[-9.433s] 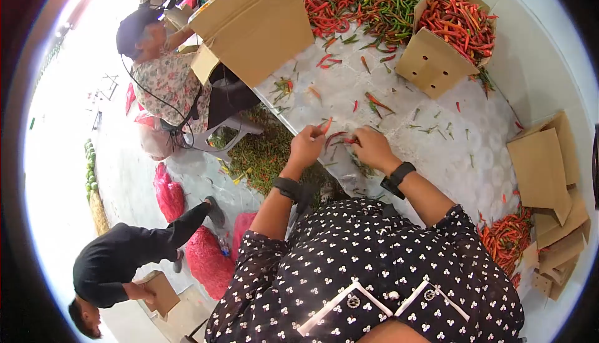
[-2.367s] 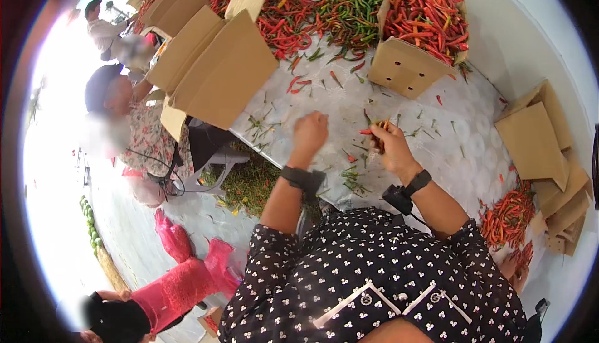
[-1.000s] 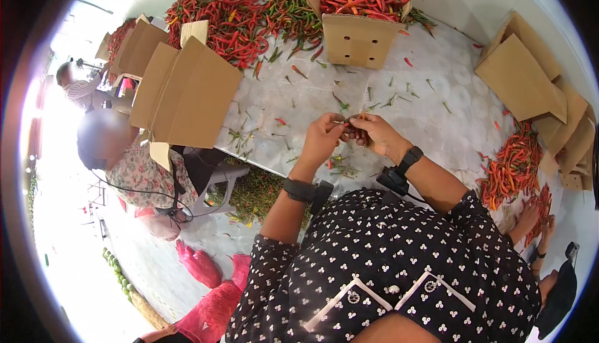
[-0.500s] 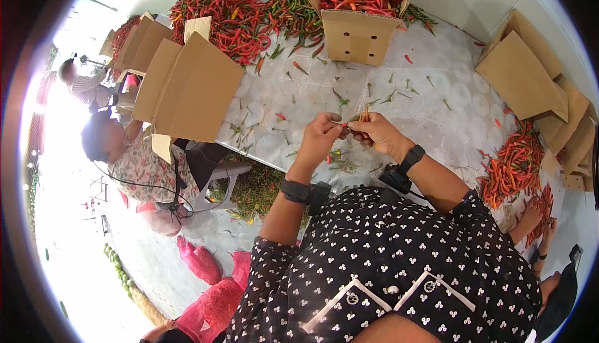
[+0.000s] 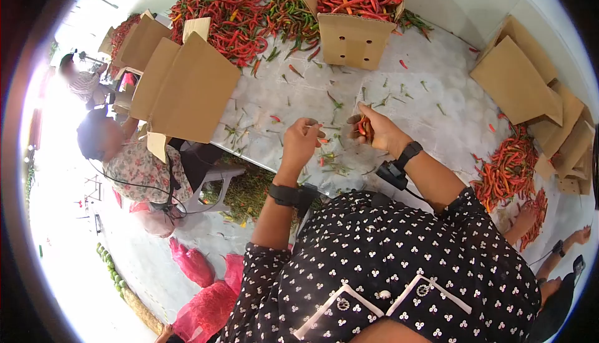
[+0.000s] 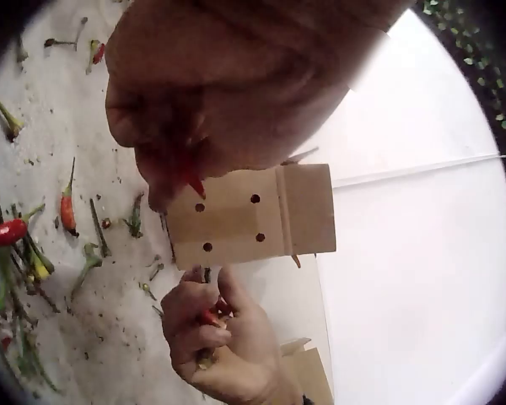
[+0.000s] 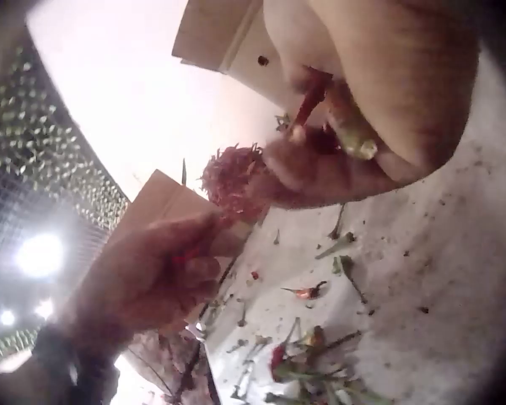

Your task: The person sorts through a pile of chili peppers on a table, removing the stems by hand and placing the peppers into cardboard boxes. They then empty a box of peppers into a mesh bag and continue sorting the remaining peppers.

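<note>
A pale plastic-covered table (image 5: 437,140) fills most of the head view. At its far side stands a cardboard box (image 5: 352,40) with four round holes in its front wall, loaded with red chillies; a larger empty-looking carton (image 5: 196,87) stands left of it. Behind and between these two lies a big red heap (image 5: 218,25), next to a smaller mixed green-and-red heap (image 5: 291,15). Another pile (image 5: 506,165) lies at the right, beside folded cardboard (image 5: 521,78).

Near the table's front edge, the two hands are apart. The right hand (image 5: 384,131) has its fingers curled round a small bunch of chillies (image 5: 365,129), thumb uppermost. The left hand (image 5: 299,143) pinches a red piece (image 6: 191,180) at its fingertips; that view is too dark to tell a whole chilli from a broken tip. Stalks and scraps (image 5: 337,163) litter the table beneath.

The step in hand appears to be working through the bunch piece by piece. The next move calls for letting go of the pinched piece while the right hand's grip keeps its bunch together.
</note>
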A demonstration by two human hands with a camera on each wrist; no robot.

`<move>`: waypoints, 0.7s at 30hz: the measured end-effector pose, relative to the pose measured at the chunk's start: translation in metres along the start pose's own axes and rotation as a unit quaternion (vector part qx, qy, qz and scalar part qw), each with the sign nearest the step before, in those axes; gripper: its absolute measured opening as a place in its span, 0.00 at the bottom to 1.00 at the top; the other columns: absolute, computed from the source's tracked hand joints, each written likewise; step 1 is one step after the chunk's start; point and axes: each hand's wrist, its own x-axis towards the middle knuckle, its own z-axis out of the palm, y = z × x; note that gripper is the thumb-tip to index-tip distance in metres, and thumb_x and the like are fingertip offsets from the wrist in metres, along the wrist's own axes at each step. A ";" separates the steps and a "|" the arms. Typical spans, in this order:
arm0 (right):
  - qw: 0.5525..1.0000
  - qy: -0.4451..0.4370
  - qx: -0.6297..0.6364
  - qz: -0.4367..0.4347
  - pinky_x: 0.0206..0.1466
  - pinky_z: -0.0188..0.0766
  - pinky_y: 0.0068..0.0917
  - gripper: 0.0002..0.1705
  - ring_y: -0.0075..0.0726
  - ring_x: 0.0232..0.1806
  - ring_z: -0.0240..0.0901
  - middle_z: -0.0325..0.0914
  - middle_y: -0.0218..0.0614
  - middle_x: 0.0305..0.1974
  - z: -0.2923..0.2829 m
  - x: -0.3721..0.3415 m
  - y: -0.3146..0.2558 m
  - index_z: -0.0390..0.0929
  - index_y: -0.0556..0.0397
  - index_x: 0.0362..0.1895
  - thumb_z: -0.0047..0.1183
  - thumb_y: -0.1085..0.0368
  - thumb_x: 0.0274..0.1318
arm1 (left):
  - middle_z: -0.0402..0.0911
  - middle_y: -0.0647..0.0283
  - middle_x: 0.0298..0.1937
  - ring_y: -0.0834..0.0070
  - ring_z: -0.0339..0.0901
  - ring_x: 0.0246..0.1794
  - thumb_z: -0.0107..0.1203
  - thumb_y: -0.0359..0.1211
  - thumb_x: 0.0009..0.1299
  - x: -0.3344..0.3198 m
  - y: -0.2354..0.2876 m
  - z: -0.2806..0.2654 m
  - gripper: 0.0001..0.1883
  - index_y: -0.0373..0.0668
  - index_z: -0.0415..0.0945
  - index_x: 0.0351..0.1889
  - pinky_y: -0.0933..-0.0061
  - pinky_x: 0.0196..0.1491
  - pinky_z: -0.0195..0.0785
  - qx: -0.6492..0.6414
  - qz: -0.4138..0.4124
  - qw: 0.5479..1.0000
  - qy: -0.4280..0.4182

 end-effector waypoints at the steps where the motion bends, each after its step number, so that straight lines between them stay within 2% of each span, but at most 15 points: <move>1: 1.000 -0.009 0.020 -0.003 0.26 0.69 0.28 0.28 0.41 0.31 0.75 0.76 0.41 0.29 0.008 -0.008 -0.002 0.74 0.58 0.32 0.41 0.43 0.56 | 0.80 0.58 0.27 0.79 0.75 0.22 0.47 0.31 0.63 -0.002 0.003 -0.001 0.10 0.32 0.71 0.38 0.80 0.24 0.65 -0.028 -0.038 0.999 -0.009; 2: 0.999 -0.018 0.040 -0.005 0.33 0.72 0.31 0.30 0.41 0.33 0.75 0.76 0.44 0.30 0.015 -0.015 -0.002 0.73 0.60 0.34 0.39 0.41 0.57 | 0.80 0.58 0.28 0.79 0.75 0.23 0.46 0.30 0.64 -0.001 0.003 0.000 0.10 0.32 0.71 0.39 0.80 0.26 0.66 -0.022 -0.030 0.999 -0.019; 3: 0.999 -0.016 0.041 -0.002 0.33 0.72 0.31 0.30 0.41 0.33 0.75 0.76 0.44 0.30 0.018 -0.017 -0.001 0.73 0.60 0.34 0.39 0.41 0.57 | 0.80 0.58 0.28 0.79 0.75 0.23 0.46 0.30 0.64 -0.002 0.005 0.002 0.10 0.32 0.71 0.39 0.80 0.26 0.66 -0.022 -0.033 0.999 -0.020; 5: 0.994 -0.080 0.081 0.005 0.42 0.72 0.35 0.31 0.43 0.42 0.74 0.75 0.46 0.36 0.023 -0.020 0.001 0.72 0.61 0.38 0.37 0.41 0.58 | 0.80 0.57 0.30 0.78 0.75 0.23 0.45 0.30 0.65 -0.004 0.011 0.010 0.11 0.33 0.71 0.40 0.79 0.28 0.67 -0.025 0.013 0.999 -0.028; 6: 0.994 -0.079 0.081 0.006 0.42 0.72 0.35 0.31 0.43 0.42 0.74 0.75 0.46 0.36 0.023 -0.020 0.002 0.72 0.61 0.38 0.37 0.41 0.58 | 0.80 0.57 0.30 0.78 0.75 0.23 0.45 0.30 0.65 -0.005 0.013 0.014 0.11 0.33 0.71 0.40 0.79 0.28 0.67 -0.025 0.012 0.999 -0.028; 8: 0.982 -0.150 0.115 -0.006 0.46 0.71 0.40 0.32 0.47 0.46 0.72 0.74 0.47 0.39 0.022 -0.018 0.005 0.71 0.62 0.41 0.36 0.42 0.58 | 0.79 0.56 0.31 0.75 0.76 0.24 0.44 0.29 0.66 -0.007 0.016 0.023 0.11 0.33 0.71 0.42 0.76 0.31 0.68 0.086 0.149 0.984 -0.050; 9: 0.982 -0.150 0.115 -0.006 0.46 0.71 0.40 0.32 0.47 0.46 0.72 0.74 0.47 0.39 0.021 -0.017 0.006 0.71 0.62 0.41 0.36 0.42 0.58 | 0.79 0.56 0.31 0.75 0.76 0.24 0.44 0.29 0.66 -0.007 0.018 0.026 0.11 0.33 0.71 0.42 0.76 0.31 0.68 0.086 0.149 0.984 -0.050; 11: 0.981 -0.114 0.154 -0.014 0.47 0.68 0.44 0.30 0.56 0.47 0.70 0.73 0.47 0.42 0.019 -0.015 0.007 0.71 0.61 0.42 0.35 0.44 0.60 | 0.79 0.55 0.30 0.72 0.77 0.26 0.43 0.29 0.66 -0.005 0.021 0.030 0.11 0.34 0.71 0.43 0.74 0.33 0.69 0.039 0.190 0.977 -0.084; 12: 0.981 -0.113 0.156 -0.016 0.47 0.68 0.44 0.30 0.56 0.47 0.70 0.73 0.47 0.42 0.015 -0.014 0.007 0.71 0.61 0.42 0.35 0.44 0.60 | 0.79 0.55 0.30 0.72 0.77 0.26 0.43 0.29 0.66 -0.002 0.019 0.029 0.11 0.34 0.71 0.43 0.74 0.33 0.69 0.040 0.190 0.977 -0.087; 14: 0.981 -0.125 0.148 -0.029 0.46 0.68 0.45 0.30 0.55 0.47 0.69 0.73 0.47 0.43 0.007 -0.014 0.007 0.71 0.60 0.44 0.36 0.44 0.59 | 0.78 0.54 0.33 0.68 0.77 0.32 0.45 0.29 0.65 0.004 0.010 0.021 0.12 0.34 0.71 0.43 0.71 0.37 0.69 0.142 0.168 0.975 -0.014; 15: 0.981 -0.123 0.150 -0.031 0.46 0.68 0.45 0.30 0.55 0.47 0.69 0.73 0.47 0.43 0.004 -0.015 0.007 0.71 0.60 0.44 0.36 0.44 0.59 | 0.78 0.54 0.33 0.68 0.77 0.32 0.45 0.29 0.65 0.007 0.002 0.019 0.12 0.34 0.71 0.43 0.71 0.37 0.69 0.141 0.170 0.975 -0.018; 17: 0.983 -0.094 0.157 -0.028 0.46 0.67 0.46 0.30 0.54 0.48 0.69 0.72 0.48 0.43 -0.002 -0.018 0.006 0.70 0.59 0.45 0.37 0.43 0.58 | 0.75 0.49 0.43 0.53 0.74 0.41 0.50 0.29 0.58 0.015 -0.027 0.016 0.15 0.38 0.72 0.44 0.64 0.41 0.67 0.217 0.269 0.936 0.060; 18: 0.983 -0.091 0.158 -0.030 0.46 0.67 0.46 0.30 0.54 0.48 0.69 0.72 0.48 0.43 -0.005 -0.019 0.006 0.70 0.59 0.45 0.37 0.43 0.58 | 0.68 0.52 0.54 0.52 0.66 0.53 0.54 0.35 0.55 0.014 -0.033 0.013 0.21 0.42 0.69 0.49 0.56 0.52 0.59 0.258 0.251 0.933 0.026; 19: 0.979 -0.110 0.168 -0.031 0.47 0.67 0.47 0.31 0.55 0.49 0.68 0.72 0.48 0.44 -0.007 -0.020 0.006 0.70 0.59 0.46 0.37 0.42 0.58 | 0.68 0.52 0.54 0.52 0.66 0.53 0.54 0.35 0.55 0.010 -0.039 0.016 0.21 0.42 0.69 0.49 0.56 0.52 0.59 0.256 0.252 0.933 0.024; 21: 0.975 -0.128 0.177 -0.034 0.48 0.66 0.48 0.32 0.55 0.49 0.68 0.72 0.48 0.44 -0.010 -0.023 0.006 0.69 0.59 0.46 0.37 0.41 0.57 | 0.63 0.53 0.59 0.52 0.56 0.61 0.57 0.41 0.53 -0.006 -0.046 0.026 0.28 0.44 0.67 0.52 0.49 0.59 0.47 0.415 0.271 0.868 -0.014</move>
